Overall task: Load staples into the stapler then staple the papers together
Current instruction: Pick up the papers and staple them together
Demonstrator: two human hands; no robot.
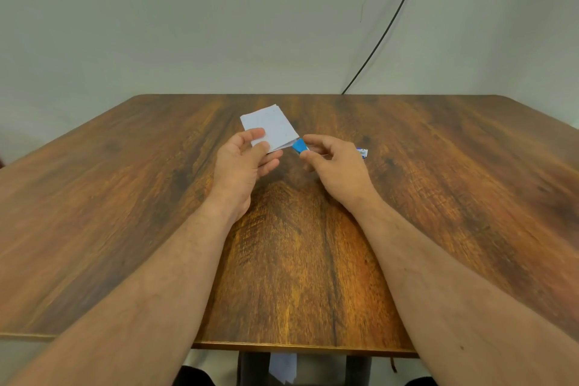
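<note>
Wooden table (125, 197) against pale wall (188, 25)

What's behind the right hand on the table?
Behind the right hand, a small white and blue box pokes out on the wooden table; the hand covers most of it. The hand's grip holds the blue stapler at the white folded papers.

Matt white papers (272, 126), glossy blue plastic stapler (299, 145), wood-grain table (125, 197).
</note>
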